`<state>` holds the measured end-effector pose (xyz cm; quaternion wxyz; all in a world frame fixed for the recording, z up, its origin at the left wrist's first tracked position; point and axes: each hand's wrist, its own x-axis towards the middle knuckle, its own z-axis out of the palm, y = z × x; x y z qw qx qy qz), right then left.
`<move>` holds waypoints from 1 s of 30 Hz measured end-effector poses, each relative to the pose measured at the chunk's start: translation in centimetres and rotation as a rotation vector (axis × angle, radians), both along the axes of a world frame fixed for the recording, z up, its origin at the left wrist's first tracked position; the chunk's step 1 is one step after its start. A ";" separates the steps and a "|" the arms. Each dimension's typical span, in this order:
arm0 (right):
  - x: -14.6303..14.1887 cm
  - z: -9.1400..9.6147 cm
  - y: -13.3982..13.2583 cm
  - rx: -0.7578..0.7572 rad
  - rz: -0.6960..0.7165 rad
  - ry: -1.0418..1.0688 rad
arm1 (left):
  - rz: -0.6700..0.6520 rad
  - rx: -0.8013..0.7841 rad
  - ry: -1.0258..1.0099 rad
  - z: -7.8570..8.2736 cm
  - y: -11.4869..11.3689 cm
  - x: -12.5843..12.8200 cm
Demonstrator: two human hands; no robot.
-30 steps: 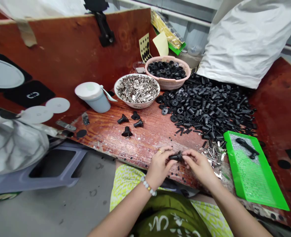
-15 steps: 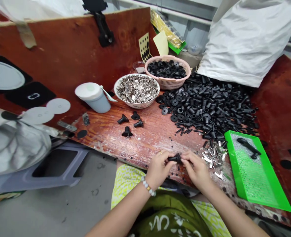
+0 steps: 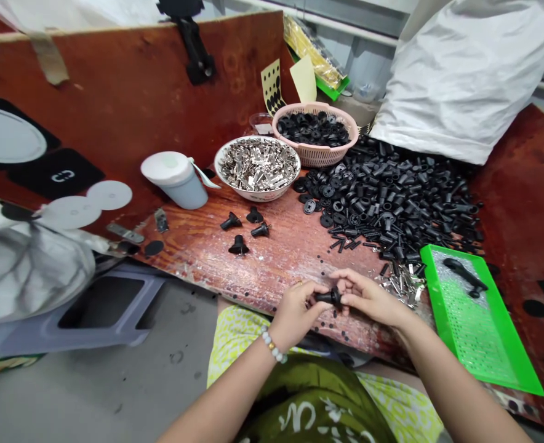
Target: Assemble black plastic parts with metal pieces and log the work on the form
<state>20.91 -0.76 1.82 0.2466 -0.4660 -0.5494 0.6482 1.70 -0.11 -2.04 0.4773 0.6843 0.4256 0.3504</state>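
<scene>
Between my two hands, above the front edge of the bench, is a black flanged plastic part [image 3: 329, 297] lying sideways. My left hand [image 3: 298, 311] is closed around its narrow end. The fingers of my right hand [image 3: 367, 298] close on its wide, disc-like end. Farther back on the bench, several similar black assembled parts [image 3: 239, 245] stand or lie in a loose group. To the right of my right hand lies a small pile of flat metal clips [image 3: 404, 284].
A bowl of metal clips [image 3: 259, 195] and a pink basket of black discs [image 3: 318, 154] stand at the back. Black tubes [image 3: 392, 191] heap up beside them. A green tray [image 3: 479, 344] lies at right, a lidded cup [image 3: 180, 187] at left. Wooden boards [image 3: 115, 92] wall the bench.
My right hand has turned and shifted its grip over the part's wide end, its fingers now reaching farther around it. My left hand keeps its hold in nearly the same place.
</scene>
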 end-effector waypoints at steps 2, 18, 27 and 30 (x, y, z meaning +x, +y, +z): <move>0.1 -0.2 -0.1 0.000 0.000 0.000 | 0.012 -0.009 -0.004 0.1 0.0 0.0; -0.6 0.0 -1.4 0.640 0.039 -0.520 | 0.007 -0.010 0.061 0.0 -0.1 0.3; -1.8 -0.1 -1.2 0.461 -0.086 -0.677 | 0.041 0.094 0.141 -0.1 -0.6 0.7; -1.7 0.3 -1.1 0.498 -0.039 -0.682 | 0.023 0.069 0.125 0.0 -0.4 0.5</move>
